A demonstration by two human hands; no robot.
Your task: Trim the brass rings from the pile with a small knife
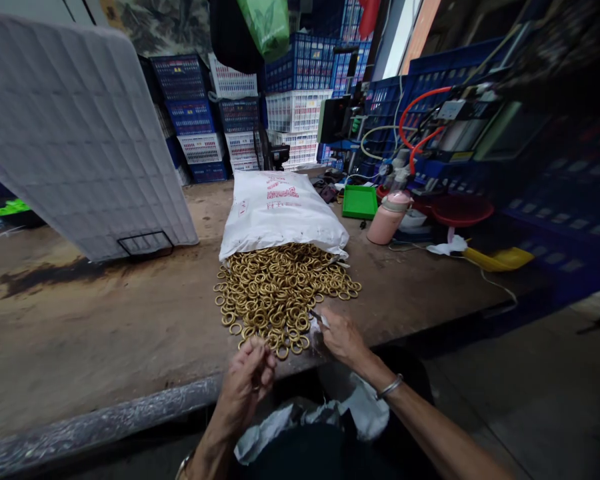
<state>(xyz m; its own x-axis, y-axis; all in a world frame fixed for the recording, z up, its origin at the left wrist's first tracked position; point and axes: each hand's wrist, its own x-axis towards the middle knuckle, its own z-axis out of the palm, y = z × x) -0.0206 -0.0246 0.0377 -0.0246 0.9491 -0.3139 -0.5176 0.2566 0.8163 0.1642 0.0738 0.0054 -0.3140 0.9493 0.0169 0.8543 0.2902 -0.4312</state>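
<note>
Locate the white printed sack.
Head view, centre: the sack lies on the brown tabletop, beyond the gold ring pile, left of the rectangular green tray.

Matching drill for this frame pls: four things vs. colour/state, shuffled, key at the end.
Things
1. rings
2. sack
3. bottle
4. right hand

Colour or state
a. pink
b. holding a slim dark object
c. gold-coloured, heaped loose on the table
d. white with red print

Pairs: 1-c; 2-d; 3-a; 4-b
</note>
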